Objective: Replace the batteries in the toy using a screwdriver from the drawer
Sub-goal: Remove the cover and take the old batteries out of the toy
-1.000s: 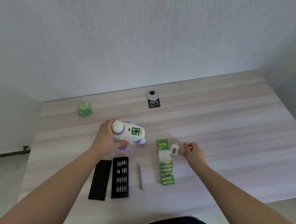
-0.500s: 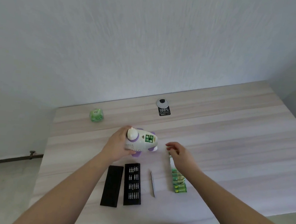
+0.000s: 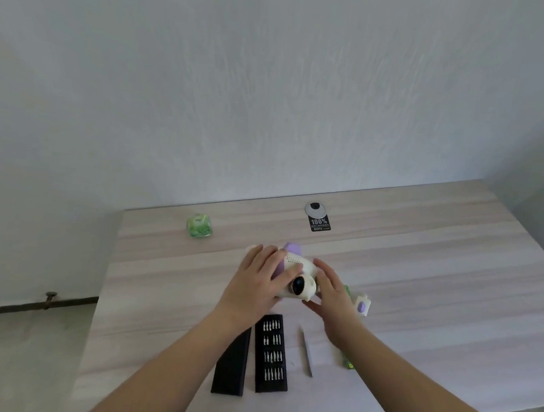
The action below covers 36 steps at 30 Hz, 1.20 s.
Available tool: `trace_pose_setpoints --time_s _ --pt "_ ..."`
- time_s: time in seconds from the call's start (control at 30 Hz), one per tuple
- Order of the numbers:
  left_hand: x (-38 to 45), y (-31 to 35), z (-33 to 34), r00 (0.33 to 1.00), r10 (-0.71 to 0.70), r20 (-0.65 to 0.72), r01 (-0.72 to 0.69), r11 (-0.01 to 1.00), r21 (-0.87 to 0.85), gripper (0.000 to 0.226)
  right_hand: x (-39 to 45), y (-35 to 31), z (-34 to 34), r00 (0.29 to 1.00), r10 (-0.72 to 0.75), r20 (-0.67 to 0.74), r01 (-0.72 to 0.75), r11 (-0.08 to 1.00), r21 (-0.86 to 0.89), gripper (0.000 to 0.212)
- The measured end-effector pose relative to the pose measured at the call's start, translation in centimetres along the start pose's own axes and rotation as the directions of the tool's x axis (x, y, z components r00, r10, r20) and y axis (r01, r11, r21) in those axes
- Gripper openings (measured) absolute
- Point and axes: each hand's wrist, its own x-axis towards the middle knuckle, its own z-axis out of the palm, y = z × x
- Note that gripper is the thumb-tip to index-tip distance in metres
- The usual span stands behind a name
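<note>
Your left hand (image 3: 258,279) wraps its grip around the toy (image 3: 297,274) over the table (image 3: 424,270), while your right hand (image 3: 333,294) cups its side, fingers straight.

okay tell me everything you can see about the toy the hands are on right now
The toy is a small, rounded figure of white plastic-looking material with purple parts, a dotted grille and one round black eye or lens facing the camera. It sits mid-table, turned so no battery compartment shows. The left hand grips its left side, fingers over the top; the right hand touches its right side with straight fingers.
</note>
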Motion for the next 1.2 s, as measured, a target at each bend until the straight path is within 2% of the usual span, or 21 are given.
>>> trace_pose_setpoints --time_s 0.1,0.2,0.27,0.37,0.4,0.47,0.5,0.57,0.6,0.67,0.8,0.9,1.07,1.2 --pt "-0.2 0.0 -1.6 0.986 0.071 -0.149 -0.058 0.994 0.091 0.051 -0.6 -0.9 0.4 0.996 -0.084 0.02 0.086 0.995 -0.059 0.035" --pt "-0.2 0.2 -3.3 0.972 0.102 -0.211 -0.069 0.985 0.157 0.052 -0.7 -1.2 0.5 0.98 -0.188 0.071 0.2 0.947 -0.25 0.058" --pt "-0.1 0.6 -4.4 0.971 0.111 -0.209 -0.075 0.982 0.171 0.056 -1.0 -1.7 0.6 0.983 -0.153 0.099 0.17 0.967 -0.192 0.069" --pt "0.2 0.6 -5.4 0.978 0.124 -0.17 -0.099 0.984 0.149 0.069 -1.3 -2.5 0.5 0.98 -0.16 0.119 0.18 0.966 -0.186 0.067" --pt "0.4 0.5 -5.8 0.979 0.134 -0.152 -0.113 0.984 0.137 0.074 -1.4 -2.6 0.4 0.977 -0.154 0.147 0.172 0.977 -0.123 0.062" --pt "1.0 0.5 -6.5 0.978 0.159 -0.132 -0.147 0.984 0.096 0.083 -1.5 -2.9 0.5 0.977 -0.075 0.199 0.05 0.991 0.127 0.042" --pt "1.4 0.6 -6.9 0.979 0.169 -0.115 -0.161 0.984 0.076 0.086 -1.4 -2.8 0.6 0.98 -0.056 0.193 0.021 0.984 0.179 0.035" --pt "2.3 0.7 -7.8 0.984 0.17 -0.058 -0.167 0.984 0.059 0.089 -1.3 -2.7 0.5 0.98 -0.066 0.19 0.022 0.975 0.221 0.037" --pt "2.8 0.8 -8.2 0.988 0.155 -0.021 -0.153 0.987 0.051 0.09 -1.3 -3.0 0.7 0.982 -0.04 0.184 -0.002 0.975 0.221 0.038" --pt "4.0 1.0 -9.2 0.989 0.111 0.095 -0.114 0.993 0.03 0.089 -0.5 -3.0 0.9 0.977 0.026 0.212 -0.098 0.935 0.34 0.034" --pt "7.1 1.7 -11.1 0.915 0.029 0.403 -0.053 0.997 0.049 0.088 -0.4 -3.8 1.3 0.99 0.072 0.124 -0.117 0.904 0.411 0.039" --pt "9.7 2.2 -12.2 0.875 0.017 0.484 -0.051 0.997 0.056 0.089 -0.2 -4.0 1.4 0.992 0.033 0.12 -0.086 0.881 0.465 0.029" --pt "13.3 3.1 -13.1 0.817 0.015 0.577 -0.107 0.986 0.125 0.08 0.7 -4.1 1.4 0.986 0.074 0.151 -0.148 0.81 0.568 0.042" --pt "15.5 3.7 -12.9 0.758 0.008 0.652 -0.165 0.97 0.18 0.08 1.1 -4.1 1.6 0.982 0.106 0.158 -0.182 0.769 0.612 0.043"
